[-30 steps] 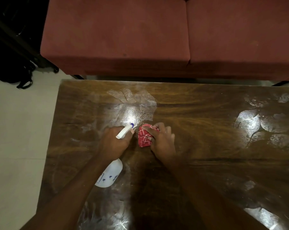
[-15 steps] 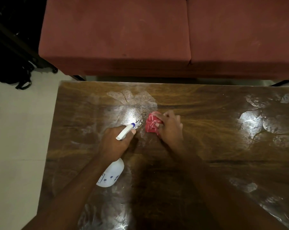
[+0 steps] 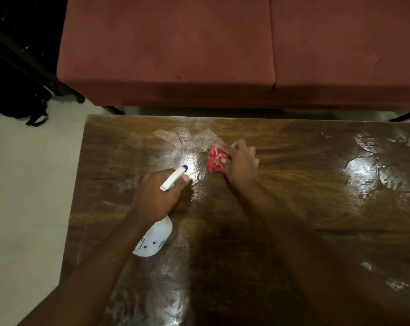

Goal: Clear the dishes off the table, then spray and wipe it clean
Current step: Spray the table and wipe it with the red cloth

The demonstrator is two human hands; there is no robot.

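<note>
Right hand [image 3: 242, 164] clenched on rag [image 3: 217, 161], pressed on table [image 3: 293, 208] near far edge. Left hand [image 3: 158, 196] gripping sprayer [image 3: 173, 177]; nozzle aimed at wet patch [image 3: 189, 161] left of rag.

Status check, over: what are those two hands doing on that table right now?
Left hand gripping spray bottle. Right hand pressing red cloth on wooden table. No dishes in view.
</note>
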